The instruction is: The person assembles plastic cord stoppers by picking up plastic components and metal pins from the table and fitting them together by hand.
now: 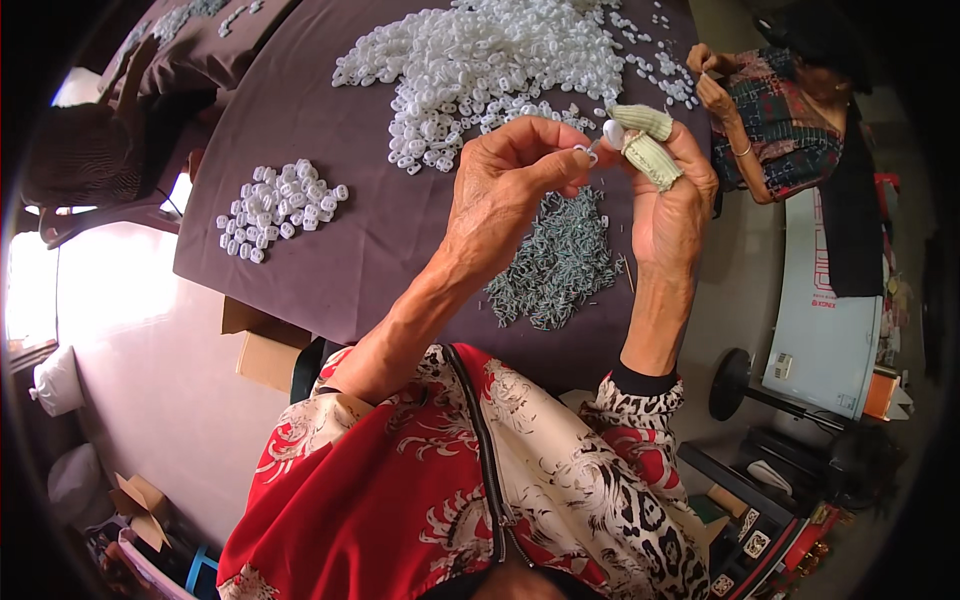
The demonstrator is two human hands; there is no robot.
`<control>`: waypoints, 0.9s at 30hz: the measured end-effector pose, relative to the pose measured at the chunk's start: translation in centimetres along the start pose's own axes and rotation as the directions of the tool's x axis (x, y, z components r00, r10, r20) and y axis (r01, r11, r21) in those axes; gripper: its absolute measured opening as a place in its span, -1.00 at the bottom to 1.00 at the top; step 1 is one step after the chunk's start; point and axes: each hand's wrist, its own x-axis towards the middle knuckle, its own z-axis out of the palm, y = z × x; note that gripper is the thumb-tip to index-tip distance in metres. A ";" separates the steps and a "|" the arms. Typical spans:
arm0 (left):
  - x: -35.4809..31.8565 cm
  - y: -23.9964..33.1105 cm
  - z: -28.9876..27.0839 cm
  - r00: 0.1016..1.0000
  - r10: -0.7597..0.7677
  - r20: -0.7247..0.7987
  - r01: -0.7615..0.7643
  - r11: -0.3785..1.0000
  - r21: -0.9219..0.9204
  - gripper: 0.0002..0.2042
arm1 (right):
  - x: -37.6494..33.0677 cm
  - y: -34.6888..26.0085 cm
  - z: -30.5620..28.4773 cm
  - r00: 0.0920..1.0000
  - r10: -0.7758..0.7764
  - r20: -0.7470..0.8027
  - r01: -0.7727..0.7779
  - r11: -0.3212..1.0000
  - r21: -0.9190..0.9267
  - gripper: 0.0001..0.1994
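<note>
Both hands meet above the dark-covered table, fingertips almost touching. My left hand (505, 175) is closed in a pinch on a small white plastic piece with a hole (587, 154). Pale knitted finger covers (650, 160) sit on two fingers of my right hand (670, 205). Its fingers are closed on a white oval plastic piece (613, 133), right beside the left fingertips. Under the hands lies a heap of thin grey-green pieces (560, 265), too small to name for sure. Just beyond spreads a big heap of white oval plastic pieces (500, 60).
A smaller pile of finished-looking white pieces (280, 208) lies on the tablecloth (390, 230) at the left. Another person (790, 120) works with both hands at the right edge. Cardboard boxes (268, 360) stand on the floor at the left, a white cabinet (825, 310) at the right.
</note>
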 end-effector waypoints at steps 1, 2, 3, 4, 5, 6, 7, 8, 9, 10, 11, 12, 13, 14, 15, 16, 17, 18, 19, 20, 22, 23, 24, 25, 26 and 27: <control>0.0 0.1 0.2 1.000 0.003 -0.004 -0.003 1.000 0.026 -0.91 | 0.0 0.0 0.0 1.000 0.003 0.000 -0.003 1.000 0.001 -0.78; 0.0 0.1 0.3 1.000 0.000 -0.007 0.000 1.000 0.026 -0.91 | 0.0 -0.1 0.1 1.000 -0.006 -0.002 0.006 1.000 -0.001 -0.77; 0.0 0.2 0.4 1.000 0.005 -0.005 -0.005 1.000 0.030 -0.91 | 0.0 -0.3 0.2 1.000 -0.017 -0.006 0.017 1.000 -0.004 -0.77; 0.1 0.3 0.5 1.000 0.010 -0.003 -0.010 0.999 0.034 -0.91 | 0.0 -0.5 0.5 1.000 -0.014 -0.007 0.014 1.000 -0.005 -0.77; 0.1 0.3 0.5 1.000 0.007 -0.004 -0.007 0.999 0.033 -0.91 | 0.0 -0.8 0.9 0.998 -0.037 -0.046 0.037 0.999 0.013 -0.78; 0.2 0.3 0.6 1.000 0.026 0.001 -0.026 0.999 0.047 -0.91 | 0.0 -0.9 1.1 0.994 -0.060 -0.088 0.063 0.998 0.028 -0.79; 0.2 0.3 0.7 0.999 0.045 0.006 -0.045 0.997 0.061 -0.91 | 0.0 -0.9 1.0 0.994 -0.060 -0.092 0.062 0.998 0.026 -0.79; 0.2 0.4 0.8 0.999 0.042 0.009 -0.042 0.997 0.060 -0.91 | 0.0 -0.8 0.9 0.994 -0.074 -0.083 0.074 0.997 -0.003 -0.78; 0.1 0.5 0.9 0.999 0.054 0.000 -0.054 0.997 0.053 -0.91 | 0.0 -0.7 0.8 0.993 -0.087 -0.074 0.085 0.996 -0.032 -0.78; 0.1 0.5 0.9 0.998 0.066 -0.010 -0.065 0.997 0.046 -0.91 | 0.0 -0.8 0.9 0.993 -0.086 -0.078 0.084 0.996 -0.034 -0.78; 0.1 0.4 0.9 0.998 0.063 -0.008 -0.062 0.997 0.046 -0.91 | -0.1 -0.9 1.1 0.993 -0.093 -0.080 0.090 0.995 -0.037 -0.77; 0.1 0.4 0.9 0.998 0.063 -0.014 -0.063 0.997 0.048 -0.91 | -0.1 -1.0 1.2 0.992 -0.098 -0.080 0.096 0.995 -0.040 -0.76; 0.1 0.5 0.9 0.998 0.064 -0.020 -0.063 0.997 0.051 -0.91 | -0.1 -1.1 1.2 0.992 -0.098 -0.082 0.095 0.995 -0.039 -0.76; 0.1 0.5 0.9 0.998 0.063 -0.021 -0.062 0.997 0.052 -0.91 | -0.1 -1.1 1.2 0.992 -0.103 -0.075 0.099 0.994 -0.055 -0.76; 0.1 0.5 0.9 0.998 0.065 -0.011 -0.065 0.996 0.062 -0.91 | -0.1 -1.2 1.1 0.992 -0.107 -0.068 0.102 0.992 -0.071 -0.76; 0.1 0.6 1.0 0.998 0.068 -0.002 -0.067 0.995 0.072 -0.91 | -0.2 -1.2 1.0 0.992 -0.106 -0.068 0.101 0.992 -0.070 -0.76; 0.2 0.6 1.0 0.998 0.068 -0.004 -0.067 0.995 0.072 -0.91 | -0.2 -1.3 0.9 0.992 -0.115 -0.049 0.109 0.988 -0.105 -0.76; 0.1 0.7 1.0 0.998 0.066 -0.002 -0.066 0.995 0.079 -0.91 | -0.3 -1.2 1.0 0.992 -0.121 -0.027 0.116 0.984 -0.137 -0.76; 0.0 0.7 0.9 0.998 0.065 -0.001 -0.065 0.994 0.085 -0.91 | -0.3 -1.1 1.0 0.993 -0.118 -0.023 0.114 0.985 -0.133 -0.76; 0.0 0.7 0.9 0.998 0.066 -0.008 -0.065 0.994 0.088 -0.91 | -0.2 -1.0 1.1 0.989 -0.145 -0.031 0.140 0.984 -0.110 -0.77; 0.1 0.6 0.9 0.997 0.079 0.000 -0.079 0.992 0.102 -0.91 | -0.2 -1.1 1.2 0.985 -0.169 -0.039 0.165 0.982 -0.088 -0.77; 0.1 0.5 0.8 0.997 0.079 -0.003 -0.078 0.992 0.103 -0.91 | -0.2 -1.2 1.2 0.985 -0.166 -0.041 0.162 0.982 -0.098 -0.77; 0.2 0.5 0.8 0.997 0.073 -0.003 -0.072 0.992 0.106 -0.91 | -0.3 -1.3 1.2 0.985 -0.164 -0.044 0.159 0.981 -0.109 -0.77; 0.2 0.5 0.8 0.998 0.067 -0.001 -0.066 0.992 0.109 -0.90 | -0.3 -1.3 1.2 0.986 -0.163 -0.042 0.158 0.981 -0.108 -0.77; 0.2 0.4 0.8 0.998 0.067 -0.003 -0.066 0.992 0.108 -0.90 | -0.3 -1.2 1.1 0.985 -0.166 -0.036 0.161 0.981 -0.108 -0.77; 0.2 0.3 0.8 0.998 0.067 -0.004 -0.066 0.992 0.110 -0.90 | -0.3 -1.2 1.1 0.985 -0.169 -0.031 0.165 0.980 -0.108 -0.77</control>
